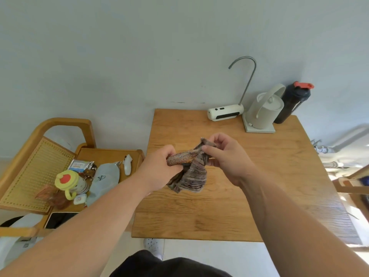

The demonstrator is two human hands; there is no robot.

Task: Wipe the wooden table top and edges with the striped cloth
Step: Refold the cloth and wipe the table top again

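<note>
Both forearms (89,212) bare; black garment (169,266) at the lap; white perforated clog (153,245) on one foot.

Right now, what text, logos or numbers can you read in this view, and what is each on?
"CK", a stylised logo, likely but not sharp: on the grey pouch.
Print on the packet behind it: too blurred to read.
Pale mark on the black bottle: too blurred to read.
No text seen on the striped cloth, the kettle or the table.

Head-worn, close, downward over table (199,214)
</note>
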